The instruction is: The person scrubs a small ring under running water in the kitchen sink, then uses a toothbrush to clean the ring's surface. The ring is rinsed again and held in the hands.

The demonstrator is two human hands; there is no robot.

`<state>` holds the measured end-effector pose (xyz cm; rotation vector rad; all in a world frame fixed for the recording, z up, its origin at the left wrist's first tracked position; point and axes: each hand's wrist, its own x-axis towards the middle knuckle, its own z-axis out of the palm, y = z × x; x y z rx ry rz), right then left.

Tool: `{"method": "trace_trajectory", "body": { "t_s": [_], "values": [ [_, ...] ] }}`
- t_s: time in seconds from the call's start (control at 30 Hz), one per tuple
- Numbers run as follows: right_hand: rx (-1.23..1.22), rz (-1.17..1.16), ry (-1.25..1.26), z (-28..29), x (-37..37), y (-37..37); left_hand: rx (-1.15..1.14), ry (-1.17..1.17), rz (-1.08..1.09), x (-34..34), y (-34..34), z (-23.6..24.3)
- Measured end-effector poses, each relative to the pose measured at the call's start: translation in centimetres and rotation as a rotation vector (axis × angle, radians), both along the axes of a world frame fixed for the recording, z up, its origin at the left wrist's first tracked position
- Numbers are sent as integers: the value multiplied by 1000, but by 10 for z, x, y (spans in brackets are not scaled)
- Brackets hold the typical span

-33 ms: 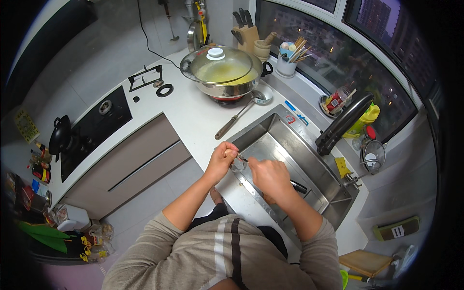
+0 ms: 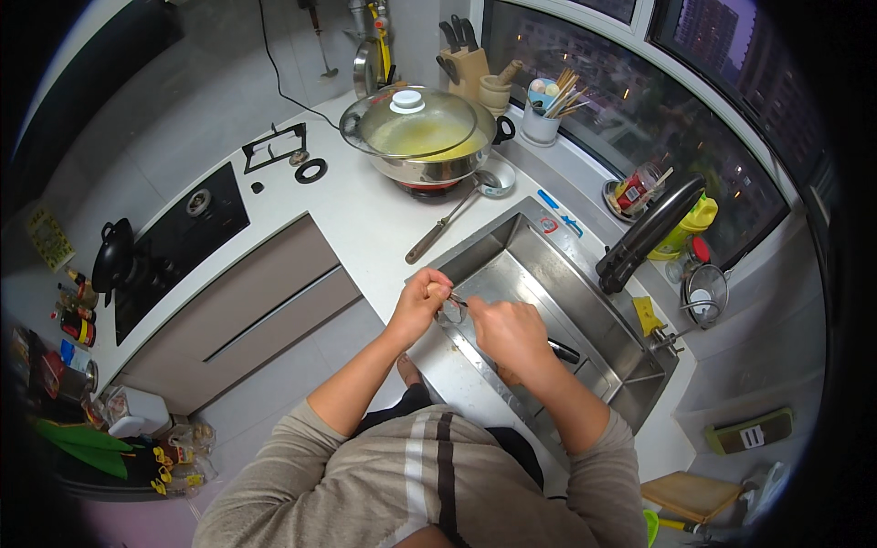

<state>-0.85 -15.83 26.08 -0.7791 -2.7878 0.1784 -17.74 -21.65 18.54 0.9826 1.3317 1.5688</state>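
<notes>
Over the sink's near left edge, my left hand (image 2: pixel 425 297) pinches a small pale, glossy thing (image 2: pixel 450 311) whose kind I cannot make out. My right hand (image 2: pixel 505 331), closed in a fist, meets it from the right. A slim dark tool tip (image 2: pixel 460 301) shows between the two hands, seemingly held in the right one. On the far side of that fist, a black handle-like piece (image 2: pixel 565 351) sticks out; whether it belongs to the same tool is unclear. Below lies the steel sink (image 2: pixel 598 306). An orange-brown thing (image 2: pixel 508 375) is mostly hidden by my right forearm.
A wide lidded pot (image 2: pixel 422 169) with yellowish contents stands beyond the sink. Before it, a ladle (image 2: pixel 443 228) rests with its bowl in a small dish (image 2: pixel 498 180). The black faucet (image 2: pixel 644 242) arches over the sink's right side. The cooktop (image 2: pixel 183 237) is at left.
</notes>
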Motion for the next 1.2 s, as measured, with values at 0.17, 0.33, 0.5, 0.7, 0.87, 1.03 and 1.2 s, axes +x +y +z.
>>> {"method": "trace_trajectory", "body": {
  "t_s": [0.17, 0.33, 0.5, 0.7, 0.87, 1.03, 1.2],
  "values": [
    [46, 46, -23, 10, 2, -1, -6, 5, -20, -5, -1, -1],
    [-32, 31, -116, 22, 5, -2, 9, -12, -9, -8, -1, -1],
    [-221, -52, 292, 11, -2, -5, 51, -40, -47, -5, 0, 7],
    [-755, -130, 625, -27, -15, 2, -4, -83, -39, -2, 1, 10],
    [-981, -266, 831, -42, -20, 4, -46, -296, -58, 13, -3, 5],
    [-681, -157, 707, -36, -15, 5, -53, -309, -49, 12, -6, -2],
    [-179, -53, 362, -18, -1, 14, -57, -137, 27, 5, -5, -7]
  ]
}}
